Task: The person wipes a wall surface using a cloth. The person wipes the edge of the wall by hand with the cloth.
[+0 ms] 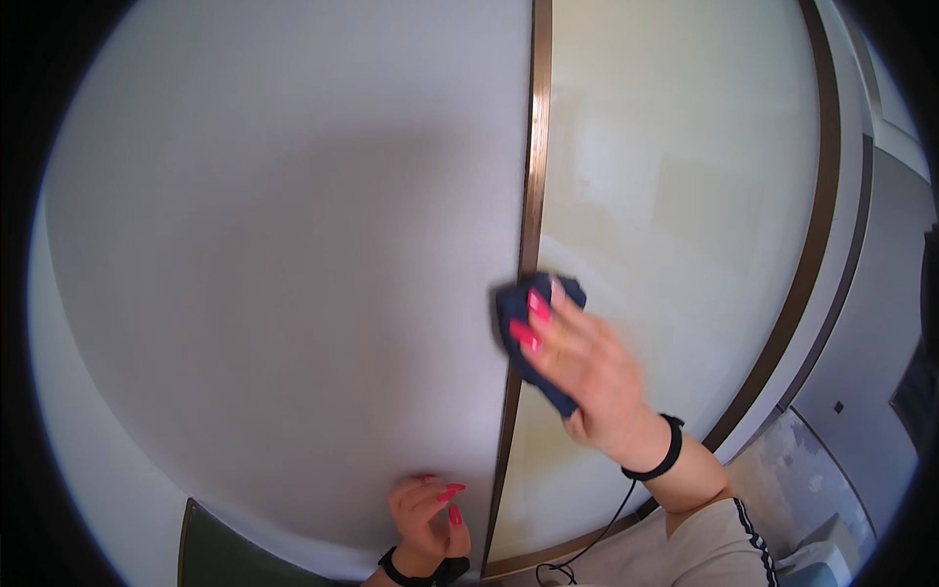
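Note:
My right hand (598,374), with pink-red nails, holds a folded dark blue cloth (517,323) flat against a narrow bronze-coloured metal frame strip (537,139). The cloth also overlaps the edges of the surfaces on both sides of that strip. Lower down, my left hand (429,513) is held near the plain white panel (293,293), its fingers loosely curled and the thumb apart, with nothing in it. Whether it touches the panel I cannot tell. To the strip's right is a glossy cream panel (682,198). Both wrists wear black bands.
A thin black cable (609,524) hangs from my right wristband. Another brown frame edge (803,279) bounds the cream panel. At the lower right stands a bin-like container (825,558) with a pale liner. A dark green surface (235,550) shows at the lower left.

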